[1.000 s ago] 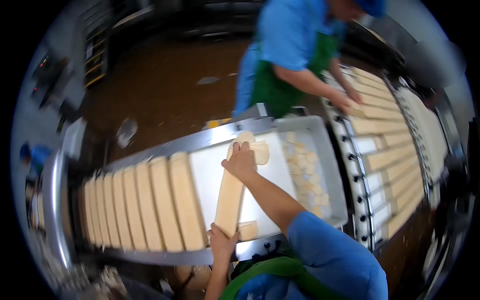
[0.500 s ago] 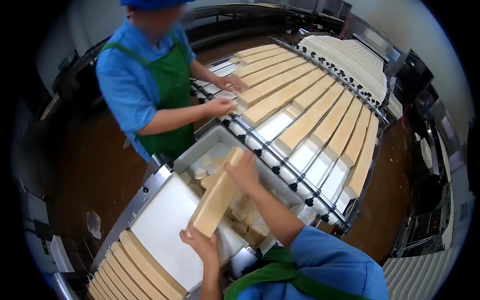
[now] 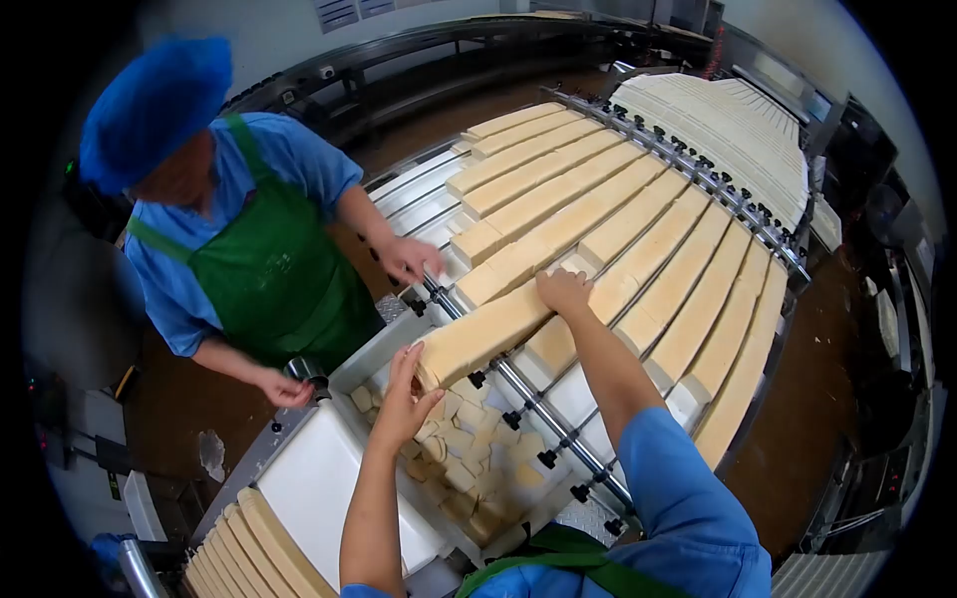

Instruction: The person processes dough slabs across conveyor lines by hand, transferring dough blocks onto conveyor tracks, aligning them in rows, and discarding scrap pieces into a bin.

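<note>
My left hand (image 3: 402,401) presses against the near end of a long pale-yellow dough-like bar (image 3: 483,334), fingers along its side. At the far end of that bar, my right hand (image 3: 565,291) grips it from above. The bar spans from over a grey tub (image 3: 349,369) to the conveyor's front edge. Small cut pieces (image 3: 464,444) of the same pale stuff fill the tub below my left hand. Past my right hand, several similar bars (image 3: 568,239) lie in rows on the white conveyor.
A co-worker in a green apron (image 3: 279,279) stands at the left, one hand near the conveyor's metal bar (image 3: 543,404) with black knobs. A white board (image 3: 329,488) lies beside the tub. Several bars (image 3: 274,538) sit side by side at the lower left.
The bar in my hands has moved from over the tub and white board up and right toward the conveyor. The co-worker's hands have parted, away from the rows.
</note>
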Tool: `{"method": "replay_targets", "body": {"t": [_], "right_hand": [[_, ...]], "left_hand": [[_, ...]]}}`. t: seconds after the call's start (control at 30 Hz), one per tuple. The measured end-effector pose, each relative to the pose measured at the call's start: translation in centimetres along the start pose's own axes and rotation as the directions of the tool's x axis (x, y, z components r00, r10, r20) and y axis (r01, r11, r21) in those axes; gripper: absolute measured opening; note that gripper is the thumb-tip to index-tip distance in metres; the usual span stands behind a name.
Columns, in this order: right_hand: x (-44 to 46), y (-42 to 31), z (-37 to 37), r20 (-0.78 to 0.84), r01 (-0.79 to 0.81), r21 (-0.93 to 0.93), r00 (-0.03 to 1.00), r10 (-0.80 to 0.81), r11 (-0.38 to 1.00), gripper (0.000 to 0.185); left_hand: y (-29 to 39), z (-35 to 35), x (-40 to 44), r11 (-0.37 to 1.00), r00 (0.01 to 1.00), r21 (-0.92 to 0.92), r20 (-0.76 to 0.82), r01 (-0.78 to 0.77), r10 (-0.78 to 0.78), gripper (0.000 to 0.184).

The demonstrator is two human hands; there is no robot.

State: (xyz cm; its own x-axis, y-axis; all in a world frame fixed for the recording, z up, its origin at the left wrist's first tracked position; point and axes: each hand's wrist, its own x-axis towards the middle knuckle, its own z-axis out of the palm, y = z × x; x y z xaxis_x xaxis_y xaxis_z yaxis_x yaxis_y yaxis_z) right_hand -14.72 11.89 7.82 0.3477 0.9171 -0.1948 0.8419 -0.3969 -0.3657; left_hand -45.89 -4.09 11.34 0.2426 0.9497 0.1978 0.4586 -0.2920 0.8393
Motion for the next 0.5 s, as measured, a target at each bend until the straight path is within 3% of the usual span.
{"method": "replay_targets", "body": {"t": [0.03, 0.1, 0.17, 0.2, 0.27, 0.37, 0.5], "right_hand": [[0.4, 0.1, -0.5, 0.024, 0.008, -0.010, 1.000, -0.008, 1.000, 0.065], [1.2, 0.3, -0.3, 0.025, 0.031, -0.016, 0.999, -0.031, 0.999, 0.066], [1.7, 0.3, -0.7, 0.110, -0.056, 0.040, 0.993, 0.052, 0.998, 0.063], [2.4, 0.8, 0.1, 0.116, -0.059, 0.042, 0.992, 0.053, 0.997, 0.063], [3.5, 1.6, 1.9, -0.134, -0.045, -0.017, 0.990, 0.042, 0.999, 0.061], [3.2, 1.4, -0.6, 0.007, -0.094, 0.014, 0.996, 0.094, 0.995, 0.058], [3.9, 2.5, -0.3, -0.110, -0.055, -0.106, 0.993, 0.043, 0.993, 0.055]], "left_hand": [[0.3, -0.1, 0.3, 0.996, 0.993, -0.048, 0.096, 0.079, -0.074, 0.077], [-0.4, 0.5, 0.5, 0.995, 0.993, -0.045, 0.086, 0.090, -0.086, 0.076], [-1.4, 1.2, 0.8, 0.994, 0.992, -0.047, 0.084, 0.095, -0.091, 0.076], [-2.0, 1.5, 1.1, 0.988, 0.995, -0.136, 0.063, 0.079, -0.071, 0.075], [-3.0, 2.2, 1.5, 0.973, 0.998, -0.223, 0.039, 0.065, -0.057, 0.074], [-2.1, 2.9, 2.9, 0.990, 0.997, -0.125, 0.047, 0.069, -0.064, 0.074], [-2.0, 5.4, 4.3, 0.994, 0.999, -0.107, 0.034, 0.027, -0.023, 0.075]]}}
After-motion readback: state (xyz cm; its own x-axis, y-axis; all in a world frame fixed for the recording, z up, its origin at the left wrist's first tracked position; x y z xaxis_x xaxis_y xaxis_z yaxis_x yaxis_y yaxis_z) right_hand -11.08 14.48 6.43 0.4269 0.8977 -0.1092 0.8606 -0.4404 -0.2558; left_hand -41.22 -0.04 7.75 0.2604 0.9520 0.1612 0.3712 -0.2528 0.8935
